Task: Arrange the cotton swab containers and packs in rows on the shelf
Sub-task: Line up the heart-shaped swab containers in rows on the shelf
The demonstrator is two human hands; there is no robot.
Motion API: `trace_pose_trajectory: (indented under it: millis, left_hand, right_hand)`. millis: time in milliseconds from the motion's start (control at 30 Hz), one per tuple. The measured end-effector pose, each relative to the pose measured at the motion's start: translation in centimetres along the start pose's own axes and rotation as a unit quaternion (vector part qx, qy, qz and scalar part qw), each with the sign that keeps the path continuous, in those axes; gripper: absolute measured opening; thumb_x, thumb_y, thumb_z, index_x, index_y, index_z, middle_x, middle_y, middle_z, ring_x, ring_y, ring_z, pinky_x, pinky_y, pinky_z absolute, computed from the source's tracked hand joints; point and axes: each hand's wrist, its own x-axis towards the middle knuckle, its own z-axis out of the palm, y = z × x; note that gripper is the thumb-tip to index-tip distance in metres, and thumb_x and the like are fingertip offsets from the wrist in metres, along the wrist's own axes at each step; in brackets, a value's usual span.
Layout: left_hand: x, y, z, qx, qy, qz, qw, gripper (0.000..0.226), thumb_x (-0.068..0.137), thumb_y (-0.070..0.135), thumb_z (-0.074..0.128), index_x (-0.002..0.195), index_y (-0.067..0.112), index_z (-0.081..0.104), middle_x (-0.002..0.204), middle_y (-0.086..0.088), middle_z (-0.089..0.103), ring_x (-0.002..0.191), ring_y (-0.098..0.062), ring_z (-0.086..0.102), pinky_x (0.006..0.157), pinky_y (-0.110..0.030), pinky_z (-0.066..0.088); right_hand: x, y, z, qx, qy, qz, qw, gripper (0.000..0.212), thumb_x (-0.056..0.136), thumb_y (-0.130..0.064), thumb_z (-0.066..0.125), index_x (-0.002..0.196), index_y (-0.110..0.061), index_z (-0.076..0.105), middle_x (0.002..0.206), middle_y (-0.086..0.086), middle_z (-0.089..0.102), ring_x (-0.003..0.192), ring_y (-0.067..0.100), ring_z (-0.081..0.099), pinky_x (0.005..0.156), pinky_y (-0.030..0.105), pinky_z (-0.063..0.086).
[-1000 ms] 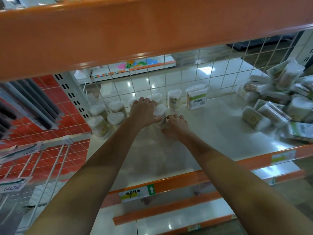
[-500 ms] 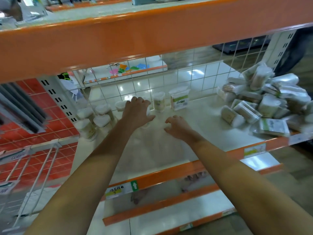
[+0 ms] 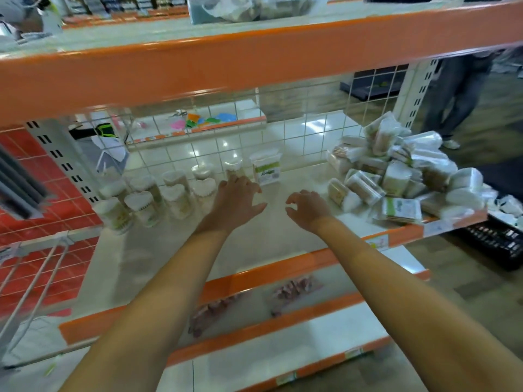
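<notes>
Both hands (image 3: 235,202) (image 3: 307,207) withdrawn from containers (image 3: 175,190) — fingers loose, empty — containers just left.

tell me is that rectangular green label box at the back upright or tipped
Upright: the rectangular box stands on end against the wire grid, label facing forward.

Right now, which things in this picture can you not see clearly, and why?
- Label text on the upright containers: head view, blurred and too small.
- Number of packs in the pile: they overlap each other.
- One back-row container: partly behind the left hand.
- Standing person: cut off by the upper shelf beam.
</notes>
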Motion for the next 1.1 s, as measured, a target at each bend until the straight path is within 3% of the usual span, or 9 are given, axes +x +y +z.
trace_pose_trajectory:
  millis: [167, 433, 567, 1100]
  left_hand:
    - [-0.8, 2.6, 1.2, -0.029, -0.026, -0.014, 0.999, 0.046, 0.091, 0.049, 0.050, 0.129, 0.023, 0.052, 0.134, -0.003, 0.049, 0.128, -0.023, 0.036, 0.101, -0.039, 0.030]
    - [0.0, 6.9, 1.7, -0.081, -0.024, -0.005, 0.996, 0.042, 0.093, 0.047, 0.048, 0.129, 0.025, 0.050, 0.135, -0.001, 0.048, 0.129, -0.022, 0.036, 0.100, -0.038, 0.030]
    - [1.2, 9.4, 1.8, -0.103, -0.034, 0.033, 0.994, 0.042, 0.094, 0.045, 0.048, 0.129, 0.024, 0.051, 0.133, -0.002, 0.048, 0.128, -0.022, 0.037, 0.101, -0.037, 0.030]
    - [4.8, 15.3, 3.0, -0.135, -0.042, 0.200, 0.969, 0.040, 0.093, 0.042, 0.050, 0.127, 0.022, 0.053, 0.133, -0.003, 0.049, 0.126, -0.023, 0.039, 0.096, -0.035, 0.034]
  right_hand:
    - [-1.4, 2.4, -0.7, -0.005, 0.004, 0.019, 1.000, 0.033, 0.096, -0.033, 0.045, 0.125, -0.021, 0.055, 0.129, 0.003, 0.052, 0.124, 0.023, 0.041, 0.101, 0.032, 0.035]
    - [-4.0, 5.9, -2.1, -0.013, 0.087, 0.026, 0.996, 0.032, 0.094, -0.028, 0.049, 0.123, -0.016, 0.057, 0.132, 0.007, 0.052, 0.124, 0.029, 0.043, 0.098, 0.033, 0.035]
    - [-5.1, 7.6, -3.0, -0.026, 0.103, 0.044, 0.993, 0.033, 0.094, -0.025, 0.049, 0.122, -0.012, 0.058, 0.131, 0.010, 0.053, 0.119, 0.031, 0.048, 0.090, 0.034, 0.041]
    - [-8.5, 11.2, -5.3, -0.015, 0.108, 0.229, 0.967, 0.036, 0.097, -0.026, 0.040, 0.130, -0.018, 0.053, 0.133, 0.008, 0.049, 0.122, 0.029, 0.039, 0.098, 0.038, 0.036]
